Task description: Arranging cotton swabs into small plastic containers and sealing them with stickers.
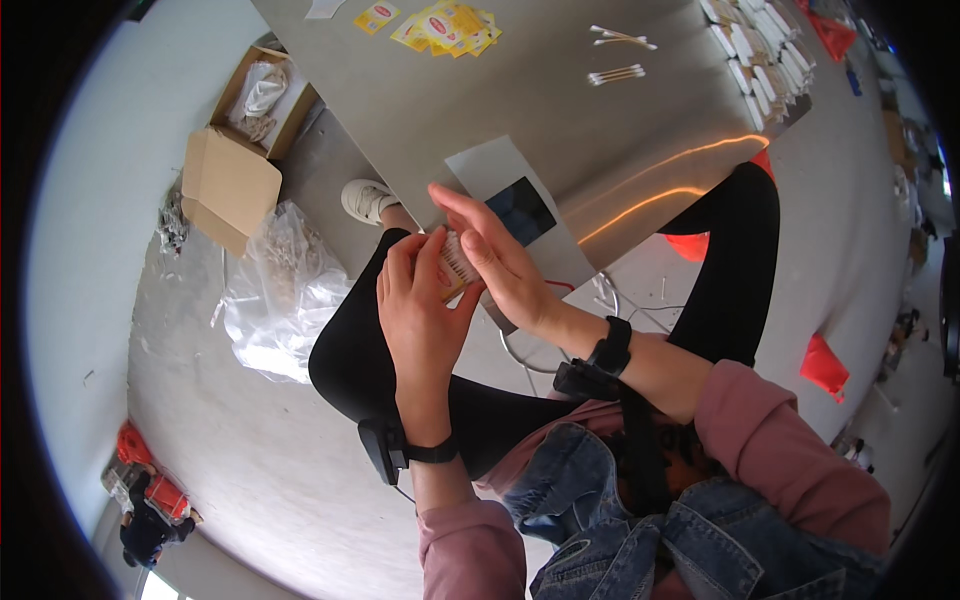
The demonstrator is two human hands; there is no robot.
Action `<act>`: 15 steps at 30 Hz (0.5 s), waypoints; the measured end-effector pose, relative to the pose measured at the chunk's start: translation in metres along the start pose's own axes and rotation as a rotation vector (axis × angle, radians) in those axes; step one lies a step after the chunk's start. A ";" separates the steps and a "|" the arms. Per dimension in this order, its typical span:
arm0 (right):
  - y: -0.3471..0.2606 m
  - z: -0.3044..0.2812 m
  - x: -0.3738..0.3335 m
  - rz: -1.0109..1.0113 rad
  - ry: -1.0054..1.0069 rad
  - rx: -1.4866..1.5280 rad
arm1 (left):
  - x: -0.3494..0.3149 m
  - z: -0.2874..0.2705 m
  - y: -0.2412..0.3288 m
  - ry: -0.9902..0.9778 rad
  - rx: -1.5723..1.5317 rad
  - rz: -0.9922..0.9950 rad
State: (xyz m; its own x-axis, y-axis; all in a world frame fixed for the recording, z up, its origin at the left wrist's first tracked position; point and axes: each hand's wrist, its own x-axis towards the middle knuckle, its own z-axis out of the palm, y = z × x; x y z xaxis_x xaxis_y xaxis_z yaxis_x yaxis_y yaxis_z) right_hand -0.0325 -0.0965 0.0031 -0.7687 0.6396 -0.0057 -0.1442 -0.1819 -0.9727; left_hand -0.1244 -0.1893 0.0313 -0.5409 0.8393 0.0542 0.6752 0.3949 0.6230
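Note:
My left hand (415, 300) is closed around a small bundle of cotton swabs (457, 262) in front of my lap. A yellow label shows at the bundle's lower side, and the white tips point up and right. Against those tips rests my right hand (495, 255), its fingers stretched out and its thumb over the bundle's edge; part of the bundle is hidden by it. Just beyond the hands, a pale sheet (480, 160) with a dark rectangular panel (520, 211) lies at the near edge of the metal table (400, 110).
Yellow printed labels (447, 25) lie at the far side of the table, loose cotton swabs (618, 75) to their right. Many white-ended packs (762, 60) are piled at the right end. On the floor at left are an open cardboard box (235, 185) and a clear plastic bag (280, 300).

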 end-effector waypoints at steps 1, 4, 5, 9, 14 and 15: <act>0.000 0.001 -0.001 0.001 -0.002 0.000 | 0.000 0.001 -0.001 0.008 -0.006 0.004; -0.001 0.003 -0.002 0.008 -0.033 -0.005 | -0.001 0.004 -0.003 0.013 -0.012 -0.004; -0.002 0.002 -0.001 -0.011 -0.076 -0.044 | -0.001 0.005 -0.003 0.011 -0.010 -0.015; -0.002 0.001 0.001 0.038 -0.106 0.008 | -0.002 0.002 -0.002 -0.016 -0.027 -0.059; -0.002 0.007 -0.004 0.071 0.027 0.089 | -0.002 0.003 -0.003 -0.018 -0.014 -0.054; -0.002 0.007 -0.006 0.065 0.034 0.073 | -0.002 0.003 -0.003 -0.022 -0.014 -0.053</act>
State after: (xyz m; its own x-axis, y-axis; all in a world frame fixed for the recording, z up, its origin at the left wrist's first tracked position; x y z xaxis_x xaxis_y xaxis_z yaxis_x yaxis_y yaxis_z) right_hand -0.0325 -0.1054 0.0064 -0.7565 0.6494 -0.0770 -0.1406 -0.2765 -0.9507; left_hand -0.1234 -0.1913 0.0273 -0.5648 0.8252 0.0037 0.6387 0.4342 0.6353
